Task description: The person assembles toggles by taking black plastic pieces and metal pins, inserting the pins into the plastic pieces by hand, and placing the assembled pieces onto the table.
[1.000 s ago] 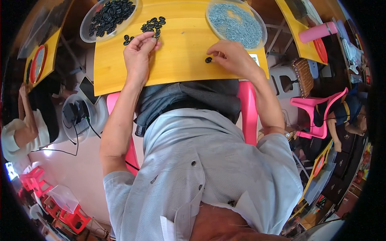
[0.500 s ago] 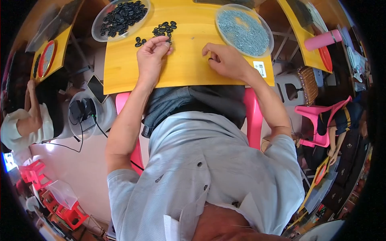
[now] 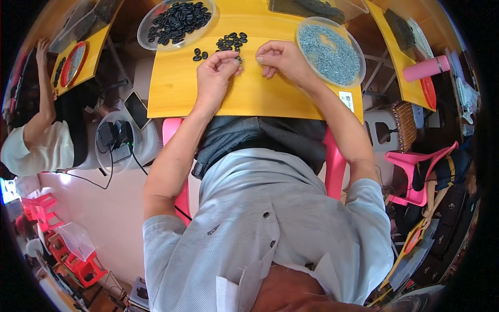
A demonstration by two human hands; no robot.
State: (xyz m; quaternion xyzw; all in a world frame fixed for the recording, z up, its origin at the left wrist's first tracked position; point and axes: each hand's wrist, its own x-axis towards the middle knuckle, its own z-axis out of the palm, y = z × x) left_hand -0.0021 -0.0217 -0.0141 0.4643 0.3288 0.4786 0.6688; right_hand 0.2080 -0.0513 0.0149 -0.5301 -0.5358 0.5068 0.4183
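Observation:
My left hand (image 3: 214, 75) is closed over the yellow table (image 3: 182, 96), pinching a small black oval piece (image 3: 238, 59) at its fingertips. A short gap away, my right hand (image 3: 283, 61) faces it with thumb and fingers pressed together; whatever it may hold is too small to make out. Just beyond my left fingertips lies a loose cluster of black oval pieces (image 3: 232, 40), with a few more to its left. Behind that, a round clear tub (image 3: 144, 39) holds a heap of the same pieces. Right of my right hand, another round tub (image 3: 362, 65) holds many small silvery screws (image 3: 332, 57).
A clear bin (image 3: 306, 9) of dark material stands at the table's far edge. Side tables flank me, the right one with a pink bottle (image 3: 426, 68). A co-worker in white (image 3: 44, 143) sits at left, near a stool with a phone (image 3: 136, 110) and cables.
My right hand has moved left toward my left hand, and its fingers have drawn into a pinch. The view has shifted slightly. The left co-worker's arm has risen.

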